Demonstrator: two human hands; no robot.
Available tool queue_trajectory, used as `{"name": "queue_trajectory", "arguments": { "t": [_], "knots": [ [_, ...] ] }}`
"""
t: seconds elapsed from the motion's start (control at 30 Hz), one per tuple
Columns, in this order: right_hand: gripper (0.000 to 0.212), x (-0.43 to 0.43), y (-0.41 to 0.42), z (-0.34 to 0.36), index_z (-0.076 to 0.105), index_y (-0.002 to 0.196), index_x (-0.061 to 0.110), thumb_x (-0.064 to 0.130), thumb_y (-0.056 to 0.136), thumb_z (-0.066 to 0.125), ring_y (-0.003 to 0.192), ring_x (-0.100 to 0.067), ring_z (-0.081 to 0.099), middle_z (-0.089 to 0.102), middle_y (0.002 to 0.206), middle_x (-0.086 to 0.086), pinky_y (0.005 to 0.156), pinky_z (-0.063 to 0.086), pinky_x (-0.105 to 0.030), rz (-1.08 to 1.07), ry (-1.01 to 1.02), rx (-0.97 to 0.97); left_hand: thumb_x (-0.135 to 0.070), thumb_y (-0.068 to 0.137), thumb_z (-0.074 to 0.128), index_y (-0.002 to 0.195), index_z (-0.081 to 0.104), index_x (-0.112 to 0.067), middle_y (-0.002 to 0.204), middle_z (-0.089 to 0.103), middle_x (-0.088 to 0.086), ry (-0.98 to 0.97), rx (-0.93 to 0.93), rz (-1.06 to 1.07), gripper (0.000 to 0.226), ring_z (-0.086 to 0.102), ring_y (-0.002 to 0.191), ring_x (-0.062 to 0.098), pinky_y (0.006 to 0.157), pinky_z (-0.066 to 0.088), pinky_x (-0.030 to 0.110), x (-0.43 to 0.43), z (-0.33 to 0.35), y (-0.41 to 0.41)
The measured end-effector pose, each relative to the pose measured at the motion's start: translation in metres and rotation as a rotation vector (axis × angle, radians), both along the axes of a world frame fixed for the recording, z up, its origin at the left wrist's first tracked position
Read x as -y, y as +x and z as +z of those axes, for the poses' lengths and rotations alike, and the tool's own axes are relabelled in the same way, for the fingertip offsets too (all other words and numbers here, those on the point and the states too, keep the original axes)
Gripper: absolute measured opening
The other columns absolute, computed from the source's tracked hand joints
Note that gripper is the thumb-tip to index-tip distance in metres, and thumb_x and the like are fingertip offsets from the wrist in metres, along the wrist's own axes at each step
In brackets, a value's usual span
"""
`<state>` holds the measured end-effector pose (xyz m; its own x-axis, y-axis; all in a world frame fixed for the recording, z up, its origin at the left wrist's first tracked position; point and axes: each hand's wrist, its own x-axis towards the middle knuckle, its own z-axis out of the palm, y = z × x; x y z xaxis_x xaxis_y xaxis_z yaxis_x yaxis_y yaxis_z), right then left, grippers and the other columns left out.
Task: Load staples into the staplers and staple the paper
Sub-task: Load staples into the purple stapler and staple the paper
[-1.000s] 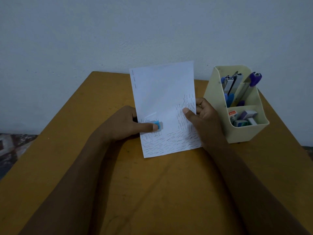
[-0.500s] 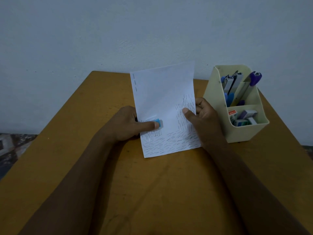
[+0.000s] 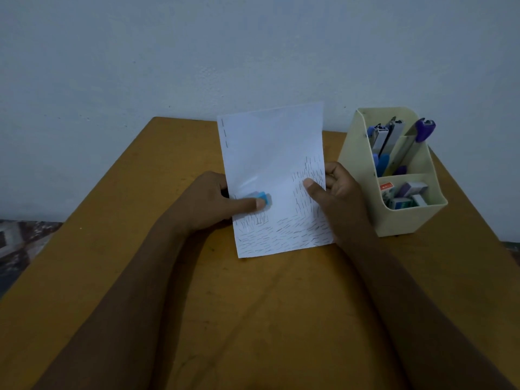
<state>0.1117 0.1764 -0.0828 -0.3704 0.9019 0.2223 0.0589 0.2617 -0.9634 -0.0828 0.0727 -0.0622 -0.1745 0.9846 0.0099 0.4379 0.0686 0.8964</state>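
The white paper (image 3: pixel 274 175) stands tilted up between the two hands, its lower part and right edge covered with many short staple lines. Compared with half a second ago, almost nothing has moved. The left hand (image 3: pixel 209 201) pinches a small blue stapler (image 3: pixel 263 197) on the paper's left edge, the right hand (image 3: pixel 336 198) grips the right edge with the thumb in front, and a cream holder (image 3: pixel 363 167) stands just beside the right hand.

The paper (image 3: pixel 274 170) is white, and many short dark dashes cover its lower part and right edge. On the paper sits a small light-blue stapler (image 3: pixel 263 197). Right of the paper, the organizer (image 3: pixel 363 164) is pale cream, with blue and purple staplers (image 3: pixel 422 130) inside. Under the paper, the table (image 3: pixel 253 319) is ochre yellow.
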Motion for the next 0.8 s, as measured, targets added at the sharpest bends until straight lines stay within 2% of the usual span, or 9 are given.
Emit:
{"name": "queue_trajectory", "arguments": {
  "t": [0.13, 0.2, 0.33, 0.43, 0.5, 0.53, 0.63, 0.7, 0.8],
  "knots": [
    [0.013, -0.001, -0.002, -0.002, 0.054, 0.103, 0.016, 0.012, 0.091, 0.058, 0.089, -0.002, 0.066, 0.066, 0.095, 0.014, 0.073, 0.054, -0.015, -0.012, -0.029, -0.03, -0.044, 0.085, 0.066, 0.072, 0.066, -0.004, 0.058, 0.06, 0.002, 0.12, -0.01, 0.224, 0.042, 0.05, 0.05, 0.009, 0.048, 0.039, 0.019, -0.001, -0.002, -0.008],
    [0.014, -0.001, -0.001, -0.002, 0.053, 0.105, 0.014, 0.013, 0.091, 0.058, 0.089, -0.002, 0.065, 0.065, 0.096, 0.013, 0.071, 0.054, -0.013, -0.019, -0.026, -0.009, -0.048, 0.088, 0.059, 0.073, 0.064, -0.005, 0.06, 0.056, 0.005, 0.16, 0.007, 0.329, 0.046, 0.047, 0.052, 0.011, 0.049, 0.04, 0.021, -0.003, -0.004, -0.01],
    [0.015, -0.002, -0.002, -0.003, 0.053, 0.105, 0.013, 0.015, 0.091, 0.059, 0.086, -0.001, 0.064, 0.064, 0.095, 0.013, 0.068, 0.053, -0.012, -0.014, 0.0, 0.067, -0.049, 0.092, 0.053, 0.083, 0.062, -0.011, 0.069, 0.054, 0.003, 0.312, 0.099, 0.516, 0.04, 0.046, 0.057, 0.01, 0.048, 0.041, 0.022, -0.006, -0.005, -0.012],
    [0.016, 0.0, -0.004, -0.004, 0.056, 0.103, 0.015, 0.017, 0.089, 0.063, 0.081, 0.001, 0.062, 0.062, 0.094, 0.012, 0.067, 0.051, -0.01, -0.009, 0.082, 0.192, -0.05, 0.09, 0.056, 0.097, 0.068, -0.029, 0.078, 0.059, 0.003, 0.372, 0.089, 0.489, 0.025, 0.048, 0.063, 0.013, 0.053, 0.045, 0.026, -0.006, -0.005, -0.012],
    [0.021, 0.003, -0.005, -0.006, 0.061, 0.105, 0.012, 0.02, 0.087, 0.066, 0.079, -0.002, 0.057, 0.058, 0.093, 0.011, 0.067, 0.045, -0.005, -0.044, 0.249, 0.331, -0.049, 0.087, 0.06, 0.12, 0.062, -0.031, 0.096, 0.065, 0.003, 0.344, 0.009, 0.463, 0.038, 0.055, 0.071, 0.02, 0.062, 0.054, 0.037, -0.007, -0.005, -0.009],
    [0.023, 0.005, -0.006, -0.007, 0.064, 0.105, 0.009, 0.021, 0.085, 0.068, 0.078, -0.004, 0.054, 0.056, 0.092, 0.009, 0.066, 0.041, -0.004, -0.077, 0.353, 0.388, -0.047, 0.085, 0.063, 0.123, 0.058, -0.028, 0.1, 0.065, -0.001, 0.326, -0.046, 0.461, 0.042, 0.058, 0.077, 0.017, 0.067, 0.056, 0.037, -0.008, -0.004, -0.007],
    [0.035, 0.008, -0.007, -0.011, 0.065, 0.108, 0.004, 0.021, 0.079, 0.074, 0.083, -0.014, 0.054, 0.06, 0.095, -0.005, 0.073, 0.044, -0.018, -0.133, 0.589, 0.483, -0.036, 0.078, 0.076, 0.105, 0.059, -0.025, 0.097, 0.063, -0.012, 0.308, -0.099, 0.41, 0.034, 0.061, 0.086, 0.007, 0.067, 0.056, 0.028, -0.008, 0.0, -0.002],
    [0.043, 0.007, -0.008, -0.014, 0.064, 0.113, 0.004, 0.022, 0.076, 0.076, 0.09, -0.022, 0.06, 0.061, 0.105, -0.013, 0.076, 0.05, -0.027, -0.134, 0.643, 0.531, -0.031, 0.074, 0.08, 0.098, 0.063, -0.026, 0.097, 0.065, -0.012, 0.26, -0.114, 0.325, 0.029, 0.06, 0.078, 0.007, 0.06, 0.051, 0.023, -0.009, 0.0, 0.0],
    [0.041, 0.005, -0.008, -0.011, 0.065, 0.112, 0.006, 0.022, 0.076, 0.076, 0.09, -0.02, 0.062, 0.063, 0.108, -0.013, 0.075, 0.047, -0.019, -0.122, 0.677, 0.521, -0.025, 0.073, 0.081, 0.101, 0.068, -0.029, 0.103, 0.066, -0.013, 0.219, -0.194, 0.207, 0.031, 0.059, 0.075, 0.005, 0.06, 0.046, 0.014, -0.008, 0.0, 0.002]
  ]
}}
